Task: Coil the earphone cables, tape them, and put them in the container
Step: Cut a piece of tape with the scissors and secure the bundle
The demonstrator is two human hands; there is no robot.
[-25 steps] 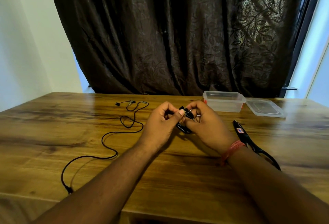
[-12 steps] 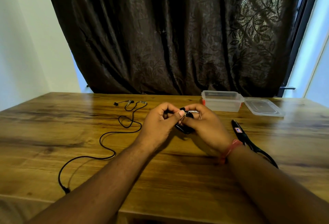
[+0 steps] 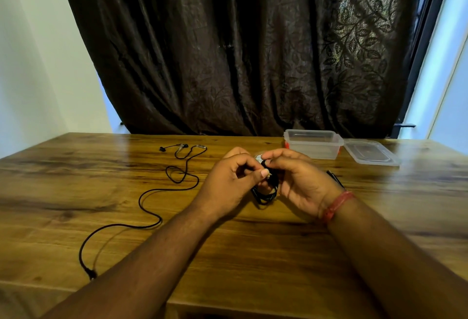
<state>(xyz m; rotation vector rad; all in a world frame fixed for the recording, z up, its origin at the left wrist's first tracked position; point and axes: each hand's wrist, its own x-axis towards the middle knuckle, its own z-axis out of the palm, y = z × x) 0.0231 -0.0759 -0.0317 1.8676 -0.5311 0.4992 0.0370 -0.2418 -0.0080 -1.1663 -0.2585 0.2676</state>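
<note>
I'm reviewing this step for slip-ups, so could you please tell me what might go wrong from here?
1. The coiled cable is pinched only between the left hand and right hand; a loose grip could let the loops spring open before taping.
2. The second earphone cable sprawls uncoiled beside the left forearm, which could snag it.
3. The container sits behind the hands, lid off; a hasty reach might knock it.

Small black coiled earphone cable [image 3: 264,193] pinched upright between both hands above the wooden table, second black earphone cable [image 3: 141,202] sprawled uncoiled at left, clear lidless plastic container [image 3: 313,144] beyond, its flat clear lid [image 3: 370,153] alongside
</note>
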